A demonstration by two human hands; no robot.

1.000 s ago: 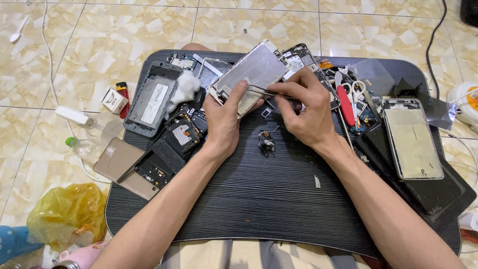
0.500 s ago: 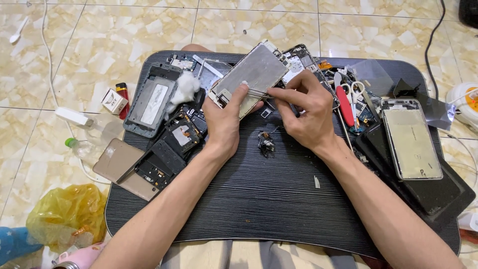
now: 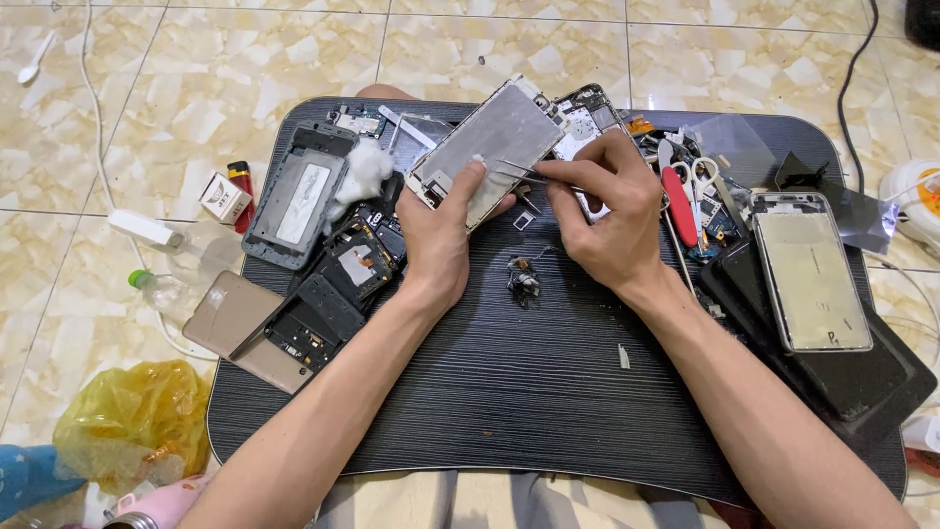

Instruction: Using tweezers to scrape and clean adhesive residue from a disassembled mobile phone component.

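Observation:
My left hand (image 3: 443, 227) grips a silver metal phone frame (image 3: 494, 139) by its lower edge, thumb on its face, holding it tilted above the black ribbed lap table (image 3: 509, 392). My right hand (image 3: 605, 211) pinches thin metal tweezers (image 3: 517, 170), whose tips touch the frame near my left thumb. A small clump of removed parts (image 3: 524, 277) lies on the table just below both hands.
Dismantled phone frames (image 3: 294, 196) and boards (image 3: 333, 294) crowd the table's left. A phone with a pale screen (image 3: 808, 269) lies on dark cases at right, beside scissors (image 3: 697, 176) and a red tool (image 3: 678, 204). A yellow bag (image 3: 132, 416) and a bottle (image 3: 171, 289) lie on the tiled floor.
My right hand has drawn the tweezers slightly along the frame towards my left thumb. The frame stays in my left hand, barely shifted.

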